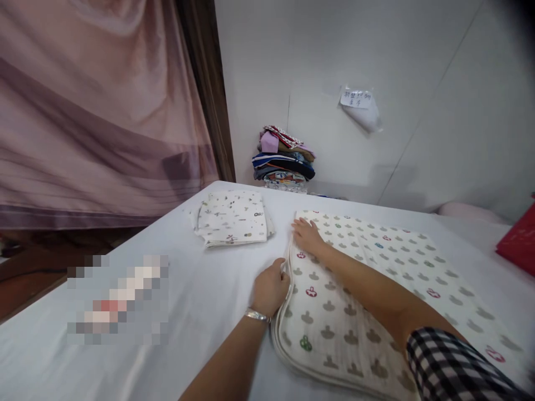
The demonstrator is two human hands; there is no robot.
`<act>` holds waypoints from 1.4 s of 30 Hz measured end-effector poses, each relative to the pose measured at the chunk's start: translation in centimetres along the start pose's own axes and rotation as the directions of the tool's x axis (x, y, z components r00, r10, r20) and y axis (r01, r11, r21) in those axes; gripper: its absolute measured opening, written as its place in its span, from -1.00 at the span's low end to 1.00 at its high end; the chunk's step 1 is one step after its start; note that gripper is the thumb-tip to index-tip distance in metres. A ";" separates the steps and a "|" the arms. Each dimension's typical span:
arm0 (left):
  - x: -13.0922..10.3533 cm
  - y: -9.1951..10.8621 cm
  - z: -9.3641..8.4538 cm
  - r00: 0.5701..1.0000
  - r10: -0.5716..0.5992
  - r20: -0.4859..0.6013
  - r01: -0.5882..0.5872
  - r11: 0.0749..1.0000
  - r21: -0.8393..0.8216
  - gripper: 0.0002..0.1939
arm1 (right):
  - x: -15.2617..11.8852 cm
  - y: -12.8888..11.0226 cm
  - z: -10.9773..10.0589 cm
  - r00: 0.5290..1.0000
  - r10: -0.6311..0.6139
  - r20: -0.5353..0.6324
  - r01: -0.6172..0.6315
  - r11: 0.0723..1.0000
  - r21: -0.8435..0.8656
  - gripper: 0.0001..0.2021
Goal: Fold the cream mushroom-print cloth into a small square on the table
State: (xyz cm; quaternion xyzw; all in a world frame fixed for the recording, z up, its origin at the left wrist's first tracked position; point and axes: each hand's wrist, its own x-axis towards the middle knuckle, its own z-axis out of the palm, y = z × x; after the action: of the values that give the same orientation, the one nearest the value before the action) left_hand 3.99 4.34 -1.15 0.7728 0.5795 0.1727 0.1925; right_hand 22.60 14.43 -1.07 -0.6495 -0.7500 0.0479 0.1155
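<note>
A cream cloth (355,289) printed with grey, red and green mushroom-like shapes lies in layers across the right side of the white-covered surface. At its left edge, my left hand (271,287), with a silvery bracelet on the wrist, has its fingers closed on the layered edge. My right hand (308,236) rests flat with fingers spread on the cloth's far left corner. Just beyond my hands to the left sits a folded white cloth (234,218) with small prints, touched by neither hand.
A stack of folded clothes (284,161) stands past the far edge by the wall. Pink curtains (100,111) hang at the left. A red object (518,242) is at the right edge. A blurred-out patch (125,295) covers something on the left of the white sheet (188,323).
</note>
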 end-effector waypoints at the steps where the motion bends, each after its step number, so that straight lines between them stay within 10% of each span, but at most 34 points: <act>1: -0.1 0.1 0.0 1.000 0.022 -0.005 -0.022 1.000 0.010 -0.57 | -0.5 -0.2 0.1 0.997 -0.076 0.000 0.076 0.997 0.005 -0.58; 12: -0.4 0.5 -0.3 0.994 0.106 0.002 -0.106 0.992 0.072 -0.61 | -1.4 1.3 -1.9 0.863 -0.505 0.024 0.505 0.862 -0.038 -0.75; 36: -0.4 0.8 -0.2 0.999 0.038 -0.021 -0.038 0.999 0.012 -0.57 | 0.8 -2.7 -4.1 0.778 -0.390 0.492 0.544 0.810 -0.218 -0.77; 42: -0.2 0.3 0.0 0.979 0.205 -0.005 -0.205 0.978 -0.036 -0.50 | 1.1 -2.8 -3.9 0.766 -0.392 0.509 0.558 0.799 -0.225 -0.75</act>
State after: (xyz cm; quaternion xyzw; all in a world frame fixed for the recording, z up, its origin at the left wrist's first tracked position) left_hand 4.18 4.04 -1.02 0.8247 0.4938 0.2027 0.1872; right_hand 20.70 14.83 3.50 -0.4159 -0.8932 0.0214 -0.1698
